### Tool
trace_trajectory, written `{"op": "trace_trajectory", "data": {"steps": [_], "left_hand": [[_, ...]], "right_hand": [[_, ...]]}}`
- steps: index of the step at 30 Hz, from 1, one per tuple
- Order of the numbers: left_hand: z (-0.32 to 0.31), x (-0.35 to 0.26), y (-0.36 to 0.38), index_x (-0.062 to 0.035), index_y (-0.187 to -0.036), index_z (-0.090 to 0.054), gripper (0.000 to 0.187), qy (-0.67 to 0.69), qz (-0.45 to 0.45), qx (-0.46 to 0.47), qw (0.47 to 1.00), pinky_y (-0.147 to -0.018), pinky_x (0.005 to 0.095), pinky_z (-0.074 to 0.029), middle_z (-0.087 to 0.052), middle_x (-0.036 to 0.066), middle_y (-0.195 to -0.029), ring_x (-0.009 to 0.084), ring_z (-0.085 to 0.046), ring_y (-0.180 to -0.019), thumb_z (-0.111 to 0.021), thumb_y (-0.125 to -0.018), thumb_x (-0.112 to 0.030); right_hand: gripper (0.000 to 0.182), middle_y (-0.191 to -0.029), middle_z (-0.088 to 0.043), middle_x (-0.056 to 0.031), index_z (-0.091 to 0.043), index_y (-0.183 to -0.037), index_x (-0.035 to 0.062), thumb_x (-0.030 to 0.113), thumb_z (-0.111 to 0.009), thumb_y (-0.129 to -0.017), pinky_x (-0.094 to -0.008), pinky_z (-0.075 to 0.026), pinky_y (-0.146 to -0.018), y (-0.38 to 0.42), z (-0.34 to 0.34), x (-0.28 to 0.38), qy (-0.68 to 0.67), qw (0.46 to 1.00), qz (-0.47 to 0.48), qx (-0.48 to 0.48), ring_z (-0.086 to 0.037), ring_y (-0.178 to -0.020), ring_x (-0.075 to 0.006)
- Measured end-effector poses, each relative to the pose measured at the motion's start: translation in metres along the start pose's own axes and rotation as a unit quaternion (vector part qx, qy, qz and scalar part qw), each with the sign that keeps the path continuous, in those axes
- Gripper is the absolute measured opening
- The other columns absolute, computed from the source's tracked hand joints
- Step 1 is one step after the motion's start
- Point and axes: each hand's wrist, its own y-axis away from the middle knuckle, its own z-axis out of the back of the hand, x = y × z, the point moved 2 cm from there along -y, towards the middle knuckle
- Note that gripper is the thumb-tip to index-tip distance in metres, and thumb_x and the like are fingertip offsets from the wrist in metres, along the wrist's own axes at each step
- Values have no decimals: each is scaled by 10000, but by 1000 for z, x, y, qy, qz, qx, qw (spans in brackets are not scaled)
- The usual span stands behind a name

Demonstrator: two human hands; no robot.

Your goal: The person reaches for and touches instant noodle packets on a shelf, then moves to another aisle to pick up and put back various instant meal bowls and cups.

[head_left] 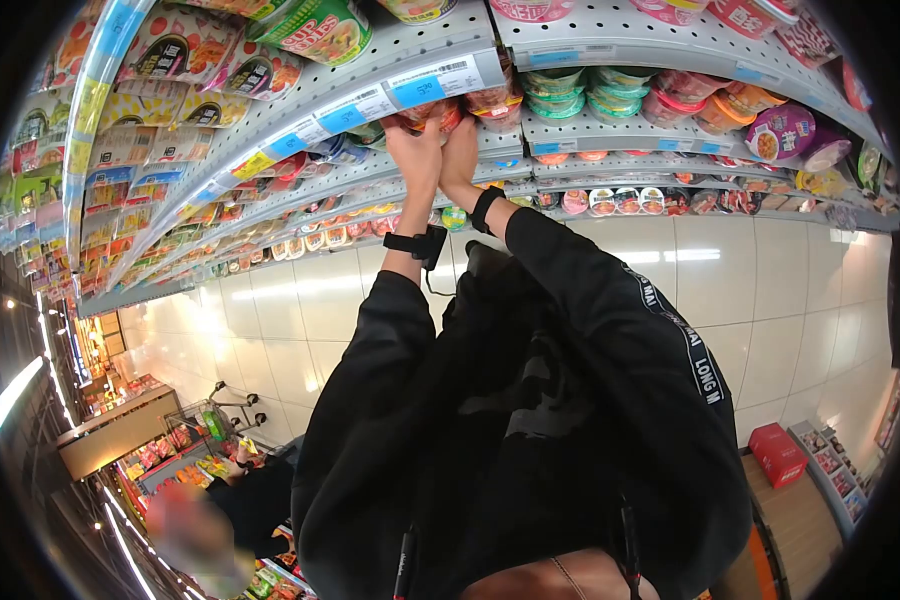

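Note:
Both my hands reach into a shelf of packaged instant noodles. My left hand (415, 155) and my right hand (458, 155) are close together, their fingers wrapped around a red instant noodle cup (438, 115) just beneath the price rail (425, 90). The fingertips and part of the cup are hidden by the hands and the shelf edge. Another red-topped cup (495, 103) stands right beside it. Further right are stacked green-lidded cups (554, 95). On the shelf above sits a green noodle cup (315, 30).
More shelves hold purple bowls (780, 135) at right and bagged noodles (175, 50) at left. Tiled floor (710, 270) lies below. Another person (255, 500) is by a shopping cart (235, 405) at lower left. A red box (776, 455) stands at lower right.

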Motion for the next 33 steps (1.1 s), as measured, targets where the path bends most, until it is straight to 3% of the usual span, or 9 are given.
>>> {"op": "trace_trajectory", "data": {"steps": [7, 10, 15, 17, 18, 21, 25, 31, 33], "left_hand": [[-2, 1, 0, 94, -1271, -449, 628, 15, 18, -14, 1000, -924, 358, -461, -627, 211, -1162, 263, -607, -1012, -802, -787, -95], [-3, 7, 0, 90, -1285, -439, 623, 19, -23, -20, 999, -921, 340, -460, -632, 190, -1145, 231, -599, -1008, -795, -809, -95], [0, 9, 7, 90, -1316, -413, 649, -2, 22, -2, 1000, -950, 329, -454, -584, 202, -1228, 221, -575, -1074, -795, -821, -81], [0, 20, 17, 93, -1339, -398, 672, 10, -89, -18, 996, -1006, 361, -446, -501, 232, -1334, 248, -524, -1200, -794, -819, -64], [1, 17, 22, 93, -1339, -398, 672, 9, -88, -20, 996, -1006, 361, -446, -501, 232, -1334, 248, -524, -1200, -794, -819, -64], [6, 13, 39, 96, -1447, -315, 819, -20, -4, 7, 1000, -1061, 398, -419, -431, 256, -1412, 302, -485, -1280, -802, -813, -83], [1, 9, 38, 93, -1407, -341, 790, -30, -48, -14, 998, -1063, 412, -435, -447, 243, -1382, 296, -480, -1277, -816, -806, -100], [-4, 23, 28, 90, -1376, -362, 785, -44, -40, -27, 998, -1050, 415, -443, -466, 239, -1350, 298, -494, -1256, -837, -784, -110], [-5, 21, 27, 95, -1385, -348, 808, -44, -37, -34, 998, -1054, 413, -427, -478, 250, -1341, 316, -504, -1249, -839, -781, -120]], "right_hand": [[540, -1065, -603, -273, -442, -1140, -37, 218, -759, -786, -529, -466, -826, 1, 6, 7, -9, 999, -48, -12, -576, -1033, -467], [548, -1118, -579, -283, -426, -1178, -36, 193, -745, -795, -524, -461, -852, 5, 6, 1, 4, 998, -54, 18, -557, -1066, -469], [593, -1297, -472, -313, -374, -1298, -67, 129, -678, -828, -512, -424, -966, 12, 30, 6, -20, 994, 30, 99, -479, -1195, -480], [628, -1329, -458, -313, -347, -1343, -75, 106, -662, -830, -500, -417, -996, 19, 43, 1, -35, 990, 62, 119, -469, -1224, -475], [665, -1361, -445, -314, -320, -1387, -83, 83, -647, -832, -487, -409, -1026, 20, 47, -2, -50, 985, 93, 136, -458, -1253, -469], [727, -1413, -422, -294, -265, -1452, -72, 49, -627, -832, -471, -395, -1065, 22, 56, -13, -9, 975, 115, 191, -447, -1288, -451], [640, -1376, -467, -268, -358, -1414, -37, 49, -624, -839, -458, -412, -1055, 19, 65, -14, -50, 971, 138, 190, -493, -1248, -425], [419, -1276, -557, -200, -524, -1245, 11, 46, -653, -847, -377, -493, -943, 5, 107, -33, -164, 913, -14, 374, -596, -1143, -272], [430, -1293, -542, -198, -499, -1250, 3, 54, -666, -857, -361, -501, -920, -1, 131, -36, -116, 950, 26, 287, -584, -1154, -240]]}}
